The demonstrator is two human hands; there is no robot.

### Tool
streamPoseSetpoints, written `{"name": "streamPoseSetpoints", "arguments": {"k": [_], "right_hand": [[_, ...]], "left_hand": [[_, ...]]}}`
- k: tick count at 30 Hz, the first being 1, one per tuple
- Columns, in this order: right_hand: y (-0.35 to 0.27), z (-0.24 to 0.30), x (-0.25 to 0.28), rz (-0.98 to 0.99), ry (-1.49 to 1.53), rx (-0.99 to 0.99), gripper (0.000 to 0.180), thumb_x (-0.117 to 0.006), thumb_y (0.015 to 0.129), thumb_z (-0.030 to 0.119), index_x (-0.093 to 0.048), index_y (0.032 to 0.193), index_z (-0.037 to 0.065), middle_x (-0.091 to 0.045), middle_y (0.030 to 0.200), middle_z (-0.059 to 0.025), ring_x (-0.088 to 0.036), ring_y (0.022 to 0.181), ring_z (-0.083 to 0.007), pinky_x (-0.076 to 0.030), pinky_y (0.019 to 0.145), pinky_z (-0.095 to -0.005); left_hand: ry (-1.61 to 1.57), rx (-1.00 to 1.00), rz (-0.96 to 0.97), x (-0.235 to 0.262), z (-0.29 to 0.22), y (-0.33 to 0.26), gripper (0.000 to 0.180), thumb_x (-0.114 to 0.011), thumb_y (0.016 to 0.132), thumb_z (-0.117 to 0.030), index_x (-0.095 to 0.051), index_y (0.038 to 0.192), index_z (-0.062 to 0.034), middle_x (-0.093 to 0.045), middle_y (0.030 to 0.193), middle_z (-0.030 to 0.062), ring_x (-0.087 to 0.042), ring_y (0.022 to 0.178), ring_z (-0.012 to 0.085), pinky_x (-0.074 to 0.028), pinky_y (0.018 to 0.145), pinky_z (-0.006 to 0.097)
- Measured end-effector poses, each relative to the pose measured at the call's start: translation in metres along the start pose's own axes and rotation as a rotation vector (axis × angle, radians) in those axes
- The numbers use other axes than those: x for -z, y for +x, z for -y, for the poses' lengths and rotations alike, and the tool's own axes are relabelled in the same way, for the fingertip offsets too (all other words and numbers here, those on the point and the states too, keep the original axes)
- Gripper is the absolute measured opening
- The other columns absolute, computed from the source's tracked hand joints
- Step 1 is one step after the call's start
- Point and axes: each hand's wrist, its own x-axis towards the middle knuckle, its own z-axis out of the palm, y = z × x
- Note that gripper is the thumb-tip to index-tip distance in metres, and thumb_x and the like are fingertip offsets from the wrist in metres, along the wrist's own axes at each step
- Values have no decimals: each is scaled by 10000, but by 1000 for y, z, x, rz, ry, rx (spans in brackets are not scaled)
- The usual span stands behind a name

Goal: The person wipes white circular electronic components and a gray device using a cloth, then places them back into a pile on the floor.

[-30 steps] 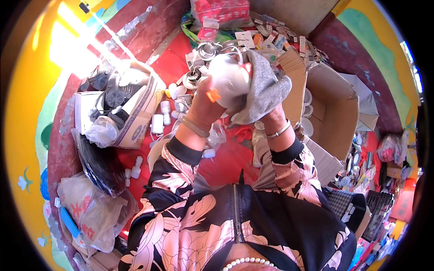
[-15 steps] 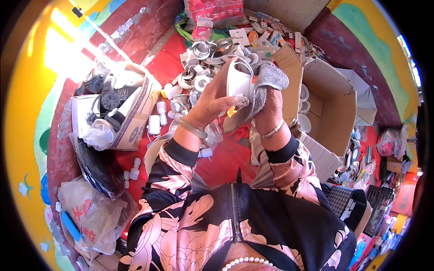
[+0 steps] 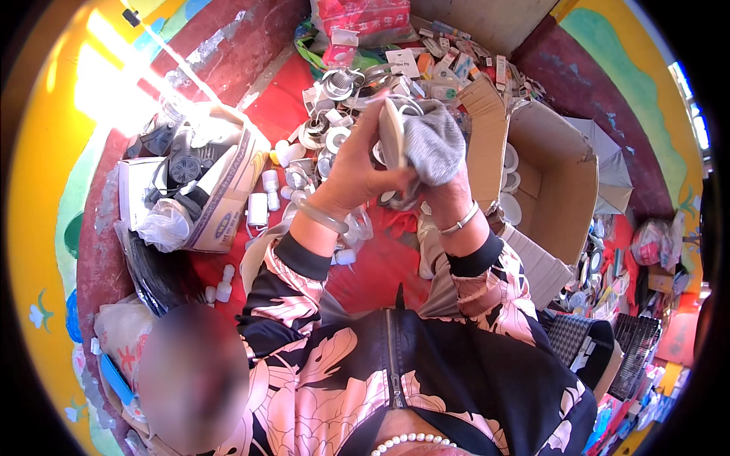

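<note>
Two hands meet in front of the person's chest. The left hand [image 3: 356,163] grips a round white fitting [image 3: 391,135] by its edge, fingers curled around the rim. The right hand [image 3: 445,194] is clenched on a grey cloth [image 3: 433,144], which is pressed against the fitting's right face. Just beyond both hands lies a heap of metal and white round fittings [image 3: 334,114] on a red floor covering [image 3: 380,258]. Right of the right hand stands an open cardboard box [image 3: 555,175]. Well left of the left hand sits a smaller carton [image 3: 220,205] with dark parts.
</note>
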Motion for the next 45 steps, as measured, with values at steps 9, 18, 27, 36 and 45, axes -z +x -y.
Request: {"name": "streamPoseSetpoints", "arguments": {"k": [9,18,27,36,45], "right_hand": [[8,3,30,18,254,68,464,-513,908,399,-488,1193,34,-551,1160,-95,-539,1070,-220,-425,950,-379],[9,-3,18,209,28,-43,354,-638,800,82,-510,1126,30,-575,1000,-78,-579,906,-179,-508,775,-302],[13,9,7,-116,205,11,266,-639,819,153,-554,1025,7,-570,921,-56,-565,864,-144,-467,820,-273],[2,-8,4,-68,165,-77,261,-650,820,128,-568,1034,3,-606,962,-62,-591,859,-136,-496,753,-265],[19,-3,41,326,-781,482,301,-657,793,97,-568,1072,30,-623,984,-58,-609,880,-144,-518,762,-273]], "left_hand": [[-483,-3,-86,6,-19,2,937,-746,661,-84,-201,1423,-98,-410,1305,118,-436,1204,241,-355,1006,383],[891,-252,-366,6,-1,4,1035,-816,579,-201,-214,1407,-47,-423,1241,216,-448,1129,346,-376,965,417],[-143,-105,-318,11,1,2,911,-799,693,-233,-245,1385,-24,-350,1344,137,-368,1238,217,-243,1064,346],[-289,70,-258,3,-4,-2,605,-616,855,-376,-423,1296,-11,-529,1187,90,-489,1090,161,-367,958,302],[176,-42,119,17,-26,-3,545,-669,824,-306,-503,1258,-22,-564,1131,120,-537,1054,189,-401,914,305]]}}
